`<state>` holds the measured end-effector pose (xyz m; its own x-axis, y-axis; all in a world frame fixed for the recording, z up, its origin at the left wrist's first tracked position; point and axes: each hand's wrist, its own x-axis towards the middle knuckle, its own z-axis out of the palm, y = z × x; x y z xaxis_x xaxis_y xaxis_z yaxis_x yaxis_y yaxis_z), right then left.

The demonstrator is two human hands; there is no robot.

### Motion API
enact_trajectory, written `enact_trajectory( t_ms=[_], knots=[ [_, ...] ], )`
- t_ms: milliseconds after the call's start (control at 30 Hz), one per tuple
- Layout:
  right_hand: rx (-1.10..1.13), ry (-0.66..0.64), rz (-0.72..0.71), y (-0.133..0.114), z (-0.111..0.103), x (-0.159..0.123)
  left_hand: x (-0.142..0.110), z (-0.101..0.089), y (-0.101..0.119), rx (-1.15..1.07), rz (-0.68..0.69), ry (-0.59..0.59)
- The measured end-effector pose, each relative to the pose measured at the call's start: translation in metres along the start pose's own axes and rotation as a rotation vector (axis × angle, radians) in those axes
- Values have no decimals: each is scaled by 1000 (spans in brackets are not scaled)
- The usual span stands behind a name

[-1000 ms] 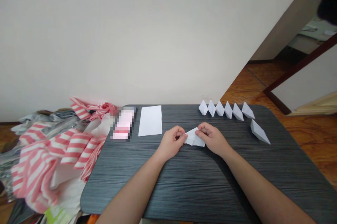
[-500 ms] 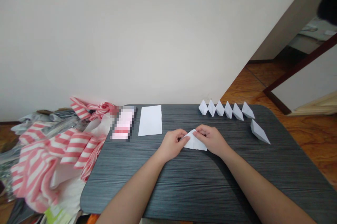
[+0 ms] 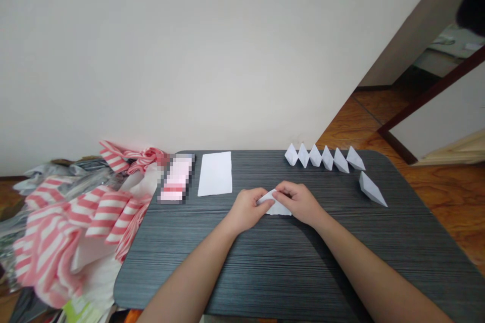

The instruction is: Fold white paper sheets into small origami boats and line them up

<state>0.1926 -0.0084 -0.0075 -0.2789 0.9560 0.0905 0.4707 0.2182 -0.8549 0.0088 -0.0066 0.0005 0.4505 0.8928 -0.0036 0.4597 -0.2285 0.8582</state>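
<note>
A partly folded white sheet of paper (image 3: 279, 209) is held between both hands over the middle of the dark table. My left hand (image 3: 246, 209) pinches its left side, thumb on top. My right hand (image 3: 297, 200) grips the upper right part, its thumb and fingers close to the left hand's. The fingers cover much of the paper, so its full fold is hidden. A flat white sheet (image 3: 215, 174) lies to the left, beyond my left hand. Several folded paper boats (image 3: 315, 156) stand in a row at the back right, and another paper boat (image 3: 373, 189) lies nearer, right of my right hand.
A blurred-out pinkish rectangular object (image 3: 177, 179) lies at the back left of the dark wood-grain table (image 3: 182, 252). Red-and-white striped cloth (image 3: 106, 212) and plastic bags are piled left of the table. A pale wall (image 3: 227, 60) rises behind its back edge.
My right hand has shifted slightly left, closer to my left hand, and less of the held paper shows. The view has moved very slightly.
</note>
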Motion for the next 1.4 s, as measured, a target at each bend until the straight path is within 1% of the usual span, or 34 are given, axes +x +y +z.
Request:
enact_trajectory(
  t_ms=[233, 333, 500, 567, 667, 767, 867, 1067, 1267, 1400],
  knots=[
    [-5, -6, -67, -4, -1, 1, 1, -1, -1, 40, 37, -38],
    [-22, -5, -63, -5, -2, 1, 0, 0, 0, 21, 35, -42],
    [-35, 35, -44, -4, -2, 2, 0, -1, 1, -25, 8, -32],
    [-25, 34, -28, -3, -2, 2, 0, -2, 0, -46, -12, -26],
    [-11, 3, 18, -2, -3, 1, 1, -4, -3, -117, -61, 16],
    [46, -91, 118, -2, -4, -1, 2, -5, -5, -212, -120, 45],
    [101, -158, 187, -2, -5, -3, 3, -5, -5, -253, -140, 26],
    [125, -147, 189, -3, -6, -2, 2, -3, -6, -248, -141, 25],
    [178, -112, 221, -2, -8, -2, 2, 0, -12, -404, -165, 28],
    [209, -103, 230, 0, -8, -2, 3, 0, -16, -429, -158, 32]
  ],
)
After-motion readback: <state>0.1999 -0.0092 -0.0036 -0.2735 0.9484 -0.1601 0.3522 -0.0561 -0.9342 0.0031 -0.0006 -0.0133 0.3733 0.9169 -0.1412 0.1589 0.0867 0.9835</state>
